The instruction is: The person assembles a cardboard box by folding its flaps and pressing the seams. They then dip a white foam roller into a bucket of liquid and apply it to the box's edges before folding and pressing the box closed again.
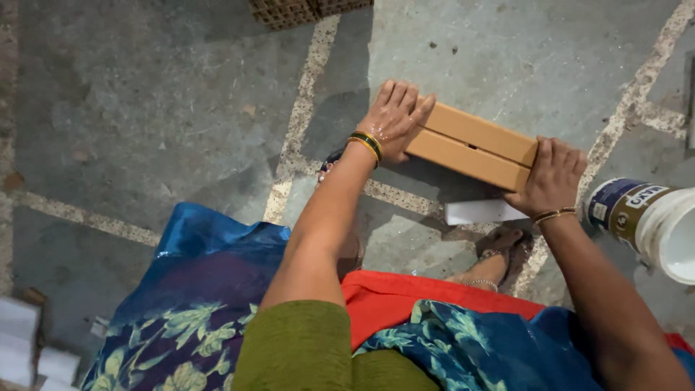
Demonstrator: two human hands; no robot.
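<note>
A long tan block (474, 145), like a brick or wooden bar, is held level above a grey stone floor. My left hand (393, 118), wet and with bangles at the wrist, grips its left end. My right hand (552, 176) grips its right end, fingers wrapped over the top. A white slab (483, 211) lies on the floor just below the block, near my sandalled foot (495, 258).
A white plastic bucket (649, 221) lies at the right edge by my right wrist. Stacked white slabs (22, 347) sit at the lower left. A dark perforated crate (304, 10) is at the top. Blue floral and red cloth (217, 304) covers my lap.
</note>
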